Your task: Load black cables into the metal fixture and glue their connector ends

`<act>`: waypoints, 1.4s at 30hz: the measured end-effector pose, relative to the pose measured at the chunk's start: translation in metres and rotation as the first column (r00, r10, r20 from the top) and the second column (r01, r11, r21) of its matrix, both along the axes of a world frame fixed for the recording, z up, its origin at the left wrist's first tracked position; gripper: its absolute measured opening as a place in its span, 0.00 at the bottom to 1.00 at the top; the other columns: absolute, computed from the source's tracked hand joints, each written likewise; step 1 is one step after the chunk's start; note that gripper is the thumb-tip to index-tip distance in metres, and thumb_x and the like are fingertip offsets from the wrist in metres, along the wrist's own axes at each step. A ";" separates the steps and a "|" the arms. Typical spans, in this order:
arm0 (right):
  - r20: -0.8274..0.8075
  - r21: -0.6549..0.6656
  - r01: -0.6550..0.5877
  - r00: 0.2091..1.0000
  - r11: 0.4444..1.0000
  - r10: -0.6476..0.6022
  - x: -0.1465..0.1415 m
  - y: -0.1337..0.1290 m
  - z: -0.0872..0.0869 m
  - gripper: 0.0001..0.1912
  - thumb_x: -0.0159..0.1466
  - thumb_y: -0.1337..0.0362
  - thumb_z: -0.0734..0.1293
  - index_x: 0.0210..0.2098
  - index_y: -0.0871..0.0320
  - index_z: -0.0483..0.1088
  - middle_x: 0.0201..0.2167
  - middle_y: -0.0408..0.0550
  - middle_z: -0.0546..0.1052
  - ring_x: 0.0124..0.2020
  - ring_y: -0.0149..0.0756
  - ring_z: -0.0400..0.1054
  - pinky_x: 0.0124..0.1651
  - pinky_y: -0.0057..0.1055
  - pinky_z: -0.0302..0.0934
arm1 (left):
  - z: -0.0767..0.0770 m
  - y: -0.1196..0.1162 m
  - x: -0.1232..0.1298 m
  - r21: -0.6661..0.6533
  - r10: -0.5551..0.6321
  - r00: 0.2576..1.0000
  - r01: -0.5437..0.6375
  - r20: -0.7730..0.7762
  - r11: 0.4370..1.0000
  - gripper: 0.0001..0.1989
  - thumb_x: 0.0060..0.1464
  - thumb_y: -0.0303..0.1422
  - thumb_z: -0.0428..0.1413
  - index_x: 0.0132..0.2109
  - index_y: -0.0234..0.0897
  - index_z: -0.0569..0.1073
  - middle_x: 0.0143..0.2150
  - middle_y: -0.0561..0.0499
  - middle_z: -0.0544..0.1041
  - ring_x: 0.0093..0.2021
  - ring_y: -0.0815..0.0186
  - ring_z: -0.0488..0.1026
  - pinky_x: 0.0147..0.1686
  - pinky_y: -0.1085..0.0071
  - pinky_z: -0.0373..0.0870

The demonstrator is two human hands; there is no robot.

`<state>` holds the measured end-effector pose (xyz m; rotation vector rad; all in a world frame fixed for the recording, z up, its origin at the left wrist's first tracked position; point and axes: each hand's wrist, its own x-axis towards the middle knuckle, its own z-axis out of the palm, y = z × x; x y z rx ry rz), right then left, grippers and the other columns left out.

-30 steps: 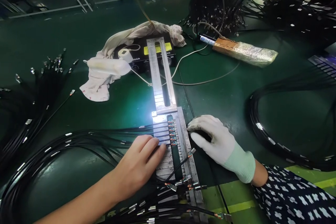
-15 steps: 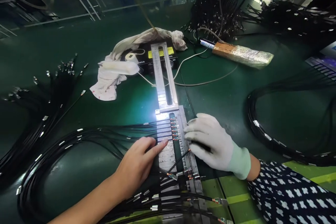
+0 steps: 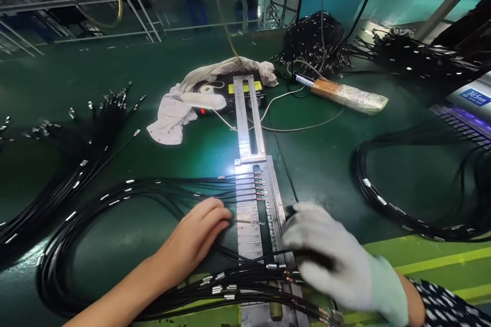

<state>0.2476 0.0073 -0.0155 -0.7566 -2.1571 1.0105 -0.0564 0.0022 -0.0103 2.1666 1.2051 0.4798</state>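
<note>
A slotted metal fixture [image 3: 249,235] runs up the middle, with several black cables [image 3: 207,180] lying in its upper grooves, their stripped ends at the slot. My bare left hand [image 3: 199,232] is at the fixture's left edge, fingers pinched together on a thin cable whose blurred end crosses the grooves. My right hand [image 3: 333,255], in a white glove, is right of the fixture, fingers curled near the loose cable ends and smeared by motion; what it holds, if anything, is hidden. Below, a cable bundle [image 3: 238,286] with silvery tags crosses the fixture.
A black box [image 3: 226,107] with a white cloth [image 3: 169,117] stands behind the fixture. Cable bundles lie at left [image 3: 88,158] and right [image 3: 368,189]. A wrapped bar [image 3: 353,96] lies behind, and a lamp unit [image 3: 475,97] is at the right edge.
My left hand has drawn slightly back from the grooves and its fingers have closed. My right hand has moved down and to the right, towards the lower cable ends. The view has shifted a little.
</note>
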 end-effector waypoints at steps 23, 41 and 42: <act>0.086 -0.152 0.300 0.953 0.942 -0.290 -0.001 0.052 -0.019 0.10 0.70 0.63 0.61 0.38 0.53 0.75 0.36 0.46 0.78 0.42 0.40 0.70 0.50 0.40 0.63 | -0.006 0.026 0.007 0.389 -0.131 0.973 0.197 -0.191 0.900 0.14 0.67 0.24 0.43 0.53 0.34 0.70 0.40 0.47 0.75 0.38 0.67 0.71 0.38 0.72 0.70; 0.103 -0.032 0.381 0.921 0.924 -0.376 -0.008 0.049 -0.016 0.10 0.68 0.66 0.64 0.48 0.53 0.71 0.44 0.47 0.77 0.46 0.40 0.69 0.51 0.40 0.63 | -0.025 0.006 0.002 0.410 0.034 0.966 0.076 -0.255 0.909 0.24 0.63 0.20 0.46 0.61 0.44 0.68 0.38 0.50 0.67 0.37 0.64 0.62 0.37 0.66 0.57; 0.162 0.007 0.393 0.907 0.919 -0.389 -0.012 0.049 -0.015 0.10 0.67 0.65 0.64 0.48 0.53 0.71 0.42 0.47 0.77 0.45 0.42 0.69 0.50 0.42 0.63 | -0.024 0.006 0.002 0.402 0.020 0.964 0.092 -0.266 0.911 0.23 0.64 0.21 0.45 0.62 0.43 0.67 0.36 0.50 0.68 0.36 0.64 0.61 0.37 0.66 0.57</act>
